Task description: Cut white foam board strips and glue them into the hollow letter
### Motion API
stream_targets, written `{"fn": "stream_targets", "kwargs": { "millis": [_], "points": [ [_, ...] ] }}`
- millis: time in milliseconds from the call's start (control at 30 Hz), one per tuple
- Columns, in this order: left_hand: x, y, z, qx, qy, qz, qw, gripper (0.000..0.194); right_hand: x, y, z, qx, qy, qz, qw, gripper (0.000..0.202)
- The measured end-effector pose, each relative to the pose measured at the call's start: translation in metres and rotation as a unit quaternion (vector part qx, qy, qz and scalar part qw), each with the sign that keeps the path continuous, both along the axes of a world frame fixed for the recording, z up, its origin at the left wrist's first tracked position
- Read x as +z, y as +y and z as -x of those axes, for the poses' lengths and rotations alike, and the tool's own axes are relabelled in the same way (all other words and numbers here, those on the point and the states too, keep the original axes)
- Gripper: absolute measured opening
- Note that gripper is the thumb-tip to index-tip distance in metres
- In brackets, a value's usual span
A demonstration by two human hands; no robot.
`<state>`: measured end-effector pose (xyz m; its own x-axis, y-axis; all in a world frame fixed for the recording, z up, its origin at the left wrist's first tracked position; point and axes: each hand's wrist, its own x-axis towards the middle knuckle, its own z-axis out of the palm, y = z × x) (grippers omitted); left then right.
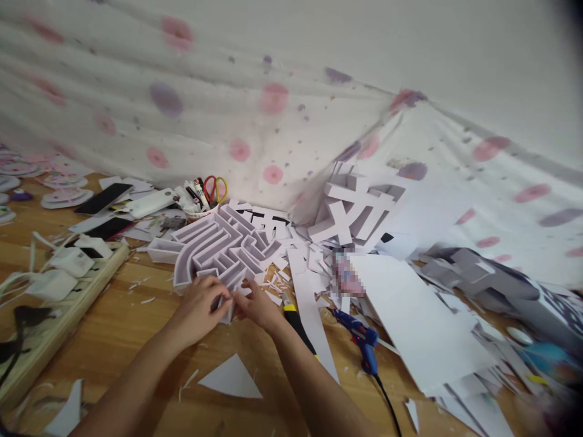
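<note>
A hollow white character of thin upright board strips (228, 237) lies on the wooden floor before me, its channels facing up. At its near edge, my left hand (200, 309) has thumb and fingers curled together on a wall of it. Just right of that, my right hand (257, 305) pinches the same near part, its fingertips close to the left ones. The exact contact under the fingers is partly hidden. By my right forearm lies a black and yellow utility knife (298, 328). Farther right rests a blue glue gun (359, 337) with a black cord.
On the left is a power strip (86, 303) with white plugs. Scissors (215, 189) and pens stand in a basket behind. Another white character (350, 212) leans at the back. White board (410, 315) and offcuts (232, 377) lie around; a patterned sheet (218, 109) hangs behind.
</note>
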<state>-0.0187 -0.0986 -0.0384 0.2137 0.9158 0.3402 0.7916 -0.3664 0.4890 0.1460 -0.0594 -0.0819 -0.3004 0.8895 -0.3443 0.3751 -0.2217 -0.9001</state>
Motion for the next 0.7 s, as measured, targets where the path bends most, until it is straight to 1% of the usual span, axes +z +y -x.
{"fn": "stream_targets", "kwargs": {
  "millis": [100,167,333,367,467,533,700],
  "points": [
    [0.001,0.002,-0.002,-0.03,0.046,-0.004,0.998,0.008,0.001,0.002,-0.001,-0.02,0.015,0.021,0.999,0.046],
    [0.001,0.004,-0.003,-0.035,0.064,-0.001,0.997,0.006,0.002,0.001,-0.002,-0.039,0.039,0.042,0.998,0.041],
    [-0.002,0.006,-0.006,-0.017,0.083,-0.018,0.996,0.007,0.001,-0.003,-0.001,-0.082,0.092,0.072,0.99,0.01],
    [-0.003,0.007,-0.006,-0.014,0.086,-0.02,0.996,0.007,0.0,-0.005,-0.001,-0.096,0.102,0.077,0.987,0.007],
    [-0.004,0.008,-0.007,-0.009,0.094,-0.014,0.995,0.006,-0.003,-0.011,-0.004,-0.15,0.128,0.088,0.976,0.017],
    [-0.004,0.008,-0.007,-0.007,0.095,-0.005,0.995,0.007,-0.005,-0.017,-0.007,-0.171,0.146,0.089,0.97,0.02],
    [-0.004,0.008,-0.008,0.002,0.085,0.012,0.996,0.006,-0.008,-0.027,-0.015,-0.168,0.189,0.089,0.963,0.018]
  ]
}}
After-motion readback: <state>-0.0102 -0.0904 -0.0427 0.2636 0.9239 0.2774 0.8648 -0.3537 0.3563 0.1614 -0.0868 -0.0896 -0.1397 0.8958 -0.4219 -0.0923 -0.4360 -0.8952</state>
